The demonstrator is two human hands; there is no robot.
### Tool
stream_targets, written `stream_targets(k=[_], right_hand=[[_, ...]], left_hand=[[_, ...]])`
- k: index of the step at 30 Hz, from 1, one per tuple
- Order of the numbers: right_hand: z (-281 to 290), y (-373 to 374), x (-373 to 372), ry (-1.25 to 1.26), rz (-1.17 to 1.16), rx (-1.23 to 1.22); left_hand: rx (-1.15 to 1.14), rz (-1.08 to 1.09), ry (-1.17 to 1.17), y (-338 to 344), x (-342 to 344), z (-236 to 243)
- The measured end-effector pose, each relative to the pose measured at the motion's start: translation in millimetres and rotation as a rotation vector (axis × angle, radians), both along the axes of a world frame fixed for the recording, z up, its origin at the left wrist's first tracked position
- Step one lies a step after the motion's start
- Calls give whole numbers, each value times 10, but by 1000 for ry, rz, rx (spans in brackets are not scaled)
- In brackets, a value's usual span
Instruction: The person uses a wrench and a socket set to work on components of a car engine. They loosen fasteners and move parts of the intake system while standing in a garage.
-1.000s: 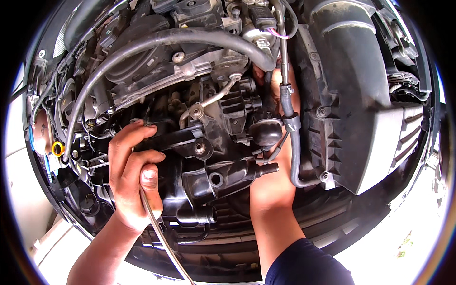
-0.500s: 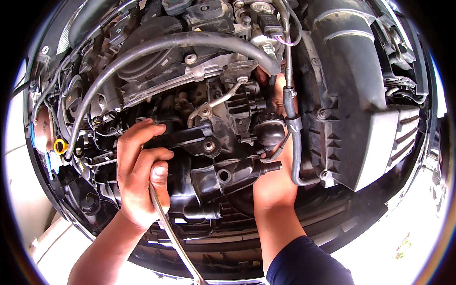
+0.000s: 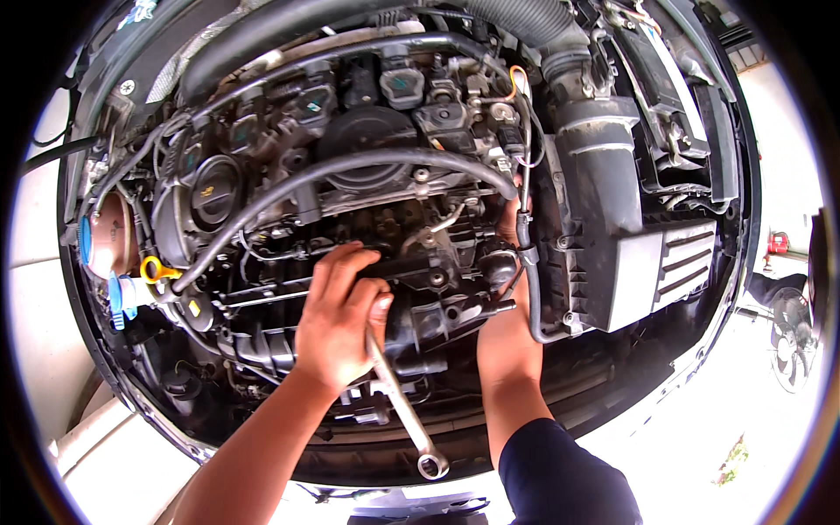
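My left hand [image 3: 339, 317] is closed around a combination wrench [image 3: 404, 411], pinning its shank under the thumb. The ring end of the wrench points down toward the front of the engine bay. My left fingertips curl over the black plastic intake manifold [image 3: 420, 328]; what they touch underneath is hidden. My right forearm reaches up past the manifold's right end, and my right hand [image 3: 509, 220] sits deep in the gap beside a thin grey hose [image 3: 535, 302]. Its fingers are hidden behind engine parts, so what they hold does not show.
A thick grey hose [image 3: 350, 160] arches across the engine. To the right stands the black air filter box [image 3: 626, 276]. At the left are a yellow dipstick handle [image 3: 157, 269], a round oil cap [image 3: 215, 192] and a reservoir with a blue cap [image 3: 85, 240]. A fan [image 3: 790, 337] stands beyond the car.
My view has drawn back, showing more of the engine bay and the wrench's ring end. Both hands stay at about the same places on the engine.
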State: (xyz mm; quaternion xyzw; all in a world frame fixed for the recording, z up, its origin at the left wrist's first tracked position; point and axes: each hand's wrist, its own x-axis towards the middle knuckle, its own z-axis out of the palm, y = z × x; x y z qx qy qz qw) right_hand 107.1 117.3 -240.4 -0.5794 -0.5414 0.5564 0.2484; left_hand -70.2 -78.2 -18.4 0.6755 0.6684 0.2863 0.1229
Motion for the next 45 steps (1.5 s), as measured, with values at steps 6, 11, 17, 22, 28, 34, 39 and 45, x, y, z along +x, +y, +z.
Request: stream_targets(k=[6,11,17,22,28,34,39,45], right_hand=[[-128,-464,173,-357,226,-105],[89,-967,574,-602,645,-123],[1257,-1514,994,-764,999,-89],[1951,-1780,948,-699,747,499],[1553,-1657,720,-739,654,366],[1635,-1463,440,-734,672,261],[1660,-1383,556,-708,746,217],[1559,-1273,1011,-419,1031,426]], left_hand=[[6,1,6,-56,-43,-31],[36,4,12,-21,11,-38],[139,9,9,-48,25,-98],[169,32,31,-49,15,-116],[189,65,62,-20,70,-201],[219,70,151,-98,-129,-249],[238,94,206,-92,-54,-243],[238,31,235,-77,-177,-268]])
